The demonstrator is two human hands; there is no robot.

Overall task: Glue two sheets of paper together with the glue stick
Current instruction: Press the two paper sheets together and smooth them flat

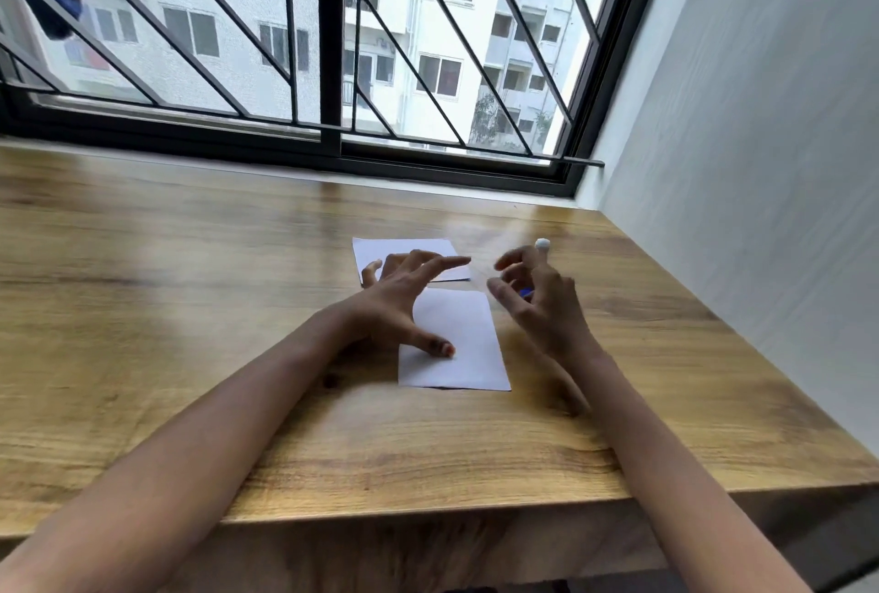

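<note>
Left hand [399, 302]: fingers splayed wide, gripping nothing; thumb tip pressed on the near sheet, fingertips reaching over the far sheet.
Right hand [537, 302]: loosely curled around the glue stick, index and middle fingers spread free.
Glue stick [542, 244]: cylindrical; long axis near upright, rounded white tip up and tilted slightly away; blue body barely visible in the palm. Held above the table's right part, just right of both sheets.
Near sheet [463, 345]: white paper, matte, flat rectangle, long axis running away from the table's front edge, turned slightly.
Far sheet [404, 252]: white paper, flat, long axis crosswise, just beyond the near sheet; whether they touch, cannot tell.
Table [190, 307]: wood grain, smooth, mild sheen.
Window [333, 45]: black metal frame, diagonal bars.
</note>
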